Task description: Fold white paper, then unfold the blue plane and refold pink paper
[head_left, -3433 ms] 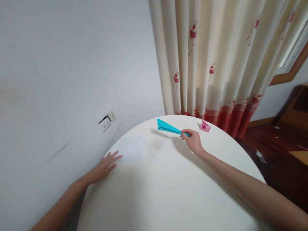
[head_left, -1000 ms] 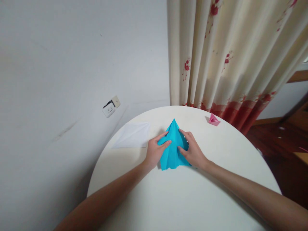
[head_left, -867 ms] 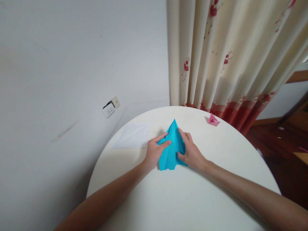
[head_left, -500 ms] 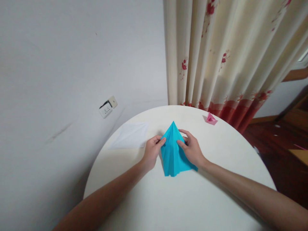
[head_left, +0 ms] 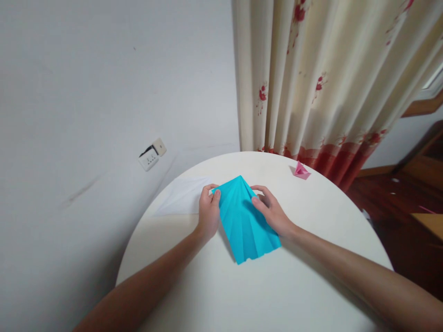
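A creased sheet of blue paper [head_left: 242,221] is held up over the white round table, its pointed corner toward the far side and a torn-looking edge toward me. My left hand [head_left: 209,210] pinches the upper left corner between thumb and fingers. On the other side, my right hand [head_left: 272,210] grips the right edge, thumb on top and fingers partly hidden behind. Several fold lines fan out from the top point of the paper.
A white sheet [head_left: 182,196] lies on the table [head_left: 194,286] at the left. Near the far right edge sits a small pink folded paper [head_left: 302,171]. Behind are a wall with a socket [head_left: 148,159] and a patterned curtain [head_left: 311,92].
The left side of the blue paper has been opened outward, so it is wider and flatter. My left hand has moved left and slightly up with its corner; my right hand stays nearly in place.
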Motion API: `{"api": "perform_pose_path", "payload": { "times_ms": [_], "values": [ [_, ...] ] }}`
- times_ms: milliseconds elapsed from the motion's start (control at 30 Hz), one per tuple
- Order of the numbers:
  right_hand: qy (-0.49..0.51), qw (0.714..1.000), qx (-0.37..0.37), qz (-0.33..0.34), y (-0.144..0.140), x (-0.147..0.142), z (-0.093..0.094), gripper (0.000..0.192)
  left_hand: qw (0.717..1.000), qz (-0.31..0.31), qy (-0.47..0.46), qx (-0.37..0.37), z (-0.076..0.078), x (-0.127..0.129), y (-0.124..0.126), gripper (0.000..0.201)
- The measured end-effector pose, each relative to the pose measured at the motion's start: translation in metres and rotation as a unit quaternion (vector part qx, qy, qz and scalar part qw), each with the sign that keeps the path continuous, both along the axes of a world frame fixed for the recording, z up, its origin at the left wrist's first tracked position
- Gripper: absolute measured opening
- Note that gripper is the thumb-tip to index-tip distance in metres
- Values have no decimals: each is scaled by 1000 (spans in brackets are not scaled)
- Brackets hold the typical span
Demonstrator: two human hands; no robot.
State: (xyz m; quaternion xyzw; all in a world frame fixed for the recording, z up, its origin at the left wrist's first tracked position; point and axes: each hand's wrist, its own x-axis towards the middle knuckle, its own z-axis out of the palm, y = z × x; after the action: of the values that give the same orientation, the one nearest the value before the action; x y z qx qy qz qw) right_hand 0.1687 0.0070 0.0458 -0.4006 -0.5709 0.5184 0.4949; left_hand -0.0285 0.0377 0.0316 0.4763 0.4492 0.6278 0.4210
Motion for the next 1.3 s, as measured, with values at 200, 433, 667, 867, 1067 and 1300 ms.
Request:
{"api": "perform_pose_path", "payload": {
  "times_ms": [200, 433, 667, 867, 1067, 1300],
  "values": [
    [-4, 997, -18, 74, 0, 1, -3, 54, 999, -1, 27, 18, 8, -7, 1, 35],
    [-28, 998, 52, -16, 12, 10, -15, 37, 996, 16, 85, 6, 12, -9, 2, 28],
    [-113, 961, 211, -140, 7, 16, -10, 19, 994, -2, 108, 9, 10, -5, 1, 27],
    [-172, 932, 257, -189, 10, 23, -15, 18, 994, -10, 112, -13, 6, -5, 3, 27],
    [-287, 907, 257, -169, 18, 33, -19, 20, 994, -12, 97, -52, 4, -3, 3, 29],
    [-209, 931, 219, -204, 36, 44, -10, 17, 985, -15, 171, -25, -3, -12, 12, 33]
  ]
}}
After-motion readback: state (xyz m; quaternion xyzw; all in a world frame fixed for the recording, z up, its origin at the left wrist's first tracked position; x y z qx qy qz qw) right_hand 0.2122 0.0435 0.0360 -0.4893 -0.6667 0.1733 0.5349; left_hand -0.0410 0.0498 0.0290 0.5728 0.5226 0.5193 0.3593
